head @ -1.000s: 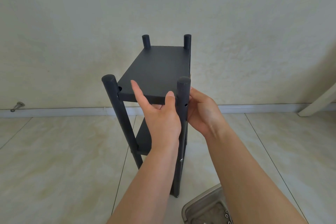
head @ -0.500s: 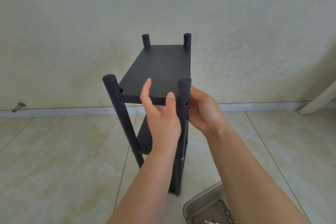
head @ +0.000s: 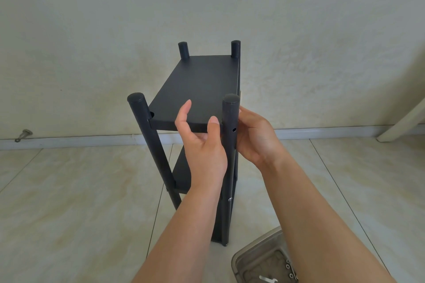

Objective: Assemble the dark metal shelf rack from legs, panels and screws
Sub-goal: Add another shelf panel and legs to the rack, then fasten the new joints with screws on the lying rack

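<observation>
A dark metal shelf rack with four round black legs (head: 195, 103) is standing upright on the pale tiled floor (head: 69, 190), directly ahead of both hands. The left hand (head: 202, 145) is cupping the near edge of the flat black top panel (head: 202, 85), thumb above and fingers beneath. The right hand (head: 255, 138) is wrapping around the near right leg (head: 230, 122) from its right side. Below the right forearm, a shallow metal tray (head: 259, 257) is holding small screws (head: 290, 270).
</observation>
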